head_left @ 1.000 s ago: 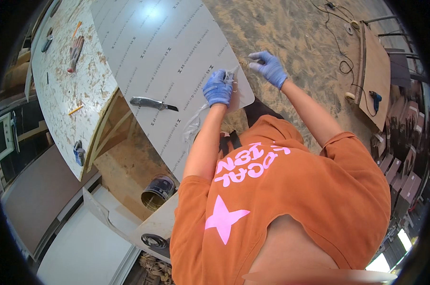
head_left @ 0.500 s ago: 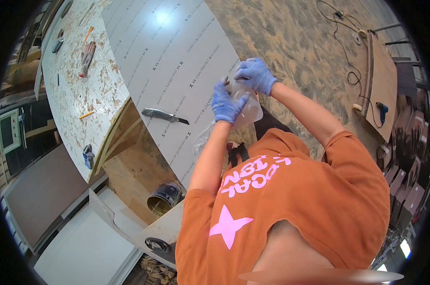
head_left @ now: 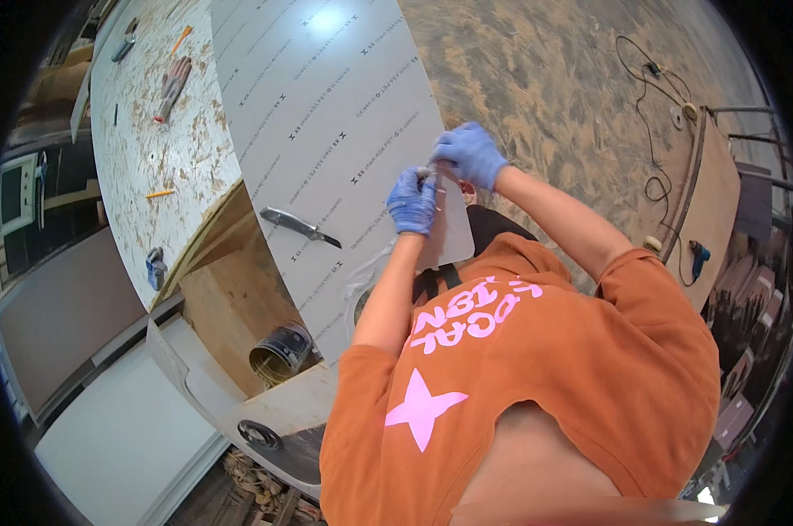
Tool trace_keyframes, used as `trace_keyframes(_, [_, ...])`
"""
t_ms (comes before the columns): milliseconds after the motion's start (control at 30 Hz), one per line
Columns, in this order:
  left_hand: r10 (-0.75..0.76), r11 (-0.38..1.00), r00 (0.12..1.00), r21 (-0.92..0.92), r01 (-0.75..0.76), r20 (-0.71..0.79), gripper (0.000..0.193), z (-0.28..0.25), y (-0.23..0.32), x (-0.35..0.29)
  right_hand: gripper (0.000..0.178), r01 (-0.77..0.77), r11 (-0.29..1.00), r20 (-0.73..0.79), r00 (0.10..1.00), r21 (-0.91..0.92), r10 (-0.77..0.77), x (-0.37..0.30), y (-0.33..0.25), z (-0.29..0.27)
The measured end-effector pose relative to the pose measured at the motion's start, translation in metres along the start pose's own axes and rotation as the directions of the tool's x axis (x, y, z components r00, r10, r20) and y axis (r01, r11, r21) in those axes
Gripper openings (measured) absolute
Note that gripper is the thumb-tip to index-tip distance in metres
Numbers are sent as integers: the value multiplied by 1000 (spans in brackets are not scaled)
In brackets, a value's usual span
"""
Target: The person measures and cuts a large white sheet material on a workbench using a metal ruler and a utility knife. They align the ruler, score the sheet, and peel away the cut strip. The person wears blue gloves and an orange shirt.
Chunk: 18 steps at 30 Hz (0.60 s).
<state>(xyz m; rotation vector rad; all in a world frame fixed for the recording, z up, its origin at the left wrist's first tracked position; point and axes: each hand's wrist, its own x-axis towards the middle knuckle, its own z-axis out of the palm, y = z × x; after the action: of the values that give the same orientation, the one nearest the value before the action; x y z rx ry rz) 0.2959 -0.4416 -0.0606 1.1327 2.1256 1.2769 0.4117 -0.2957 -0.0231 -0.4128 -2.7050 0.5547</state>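
A long grey panel covered in printed protective film stretches away in front of me. Both my hands wear blue gloves and meet at its right edge. My left hand has its fingers drawn together in a pinch. My right hand is closed just beyond it, fingertips almost touching the left. What lies between the fingers is too small to make out. Beneath the hands shows a pale, rounded corner piece. Crumpled clear plastic film lies by my left forearm. A utility knife, blade out, rests on the panel.
On the worn white board to the left lie a glove, a pencil and a blue-handled tool. An open can sits below. Cables cross the dusty floor at right, near a power tool.
My left hand's spread thumb and fingers have closed into a pinch. My right hand stays beside it at the panel's edge. The whole view has shifted slightly.
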Motion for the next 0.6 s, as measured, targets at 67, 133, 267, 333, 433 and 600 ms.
trace_keyframes(67, [-38, 996, 999, -80, 35, -34, 17, 1, 1, 0, 9, 132, 991, 123, 984, -18, -129, 23, 10, -3])
trace_keyframes(133, [-207, 959, 978, -194, 207, 22, 23, 2, 8, 1, 10, 255, 966, 208, 948, -50, -240, 39, 16, -8])
trace_keyframes(267, [119, 969, 986, 228, -91, -115, 25, 4, 29, -1, 7, -75, 956, 180, 983, 282, 24, 50, 18, -22])
trace_keyframes(333, [68, 941, 997, 329, -74, 32, 25, 6, 34, 15, 11, -250, 795, -11, 951, 553, 308, 51, 27, -33])
trace_keyframes(433, [10, 916, 996, 398, -43, 86, 20, 12, 36, 31, 23, -431, 681, 16, 851, 592, 524, 33, 39, -45])
trace_keyframes(600, [-157, 950, 985, 261, 169, -69, 18, 19, 27, 32, 24, -313, 945, 0, 949, 99, 314, -2, 28, -30])
